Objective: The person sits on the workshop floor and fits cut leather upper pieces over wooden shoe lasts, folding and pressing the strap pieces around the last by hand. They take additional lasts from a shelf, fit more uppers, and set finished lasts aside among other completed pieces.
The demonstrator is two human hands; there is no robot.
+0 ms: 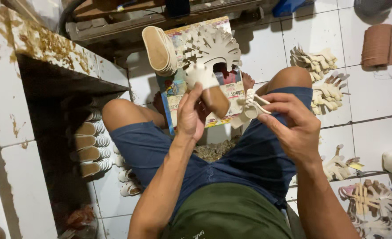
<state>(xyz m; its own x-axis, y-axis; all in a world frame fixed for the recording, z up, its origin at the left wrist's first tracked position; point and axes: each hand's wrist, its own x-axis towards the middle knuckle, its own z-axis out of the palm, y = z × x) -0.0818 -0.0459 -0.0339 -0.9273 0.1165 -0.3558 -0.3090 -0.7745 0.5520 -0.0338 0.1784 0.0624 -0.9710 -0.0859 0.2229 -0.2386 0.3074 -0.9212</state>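
I'm sitting low over the white tiled floor with my knees apart, and I'm holding both pieces up in front of me. My left hand is clenching around a small tan shoe sole with a cream-white strappy upper on it, fingers wrapping the near end, so the sole's long axis is running from my palm up and away to the far left, toe end pointing off toward the printed cardboard sheet lying on the floor between my legs.

My right hand is pinching a loose cream-white cut strap piece between thumb and fingertips. That piece is sitting just to the right of the sole, close but not touching as far as I can tell (the gap is tiny and a bit blurry). So the strap is lying left of my right grip, and the sole's heel end is the nearer part to it.

Around me: a stack of tan soles is sitting at the far edge of the cardboard, more cream cut-outs are piling up on the tiles to my right, and rows of finished little shoes are lining the dark shelf on my left.
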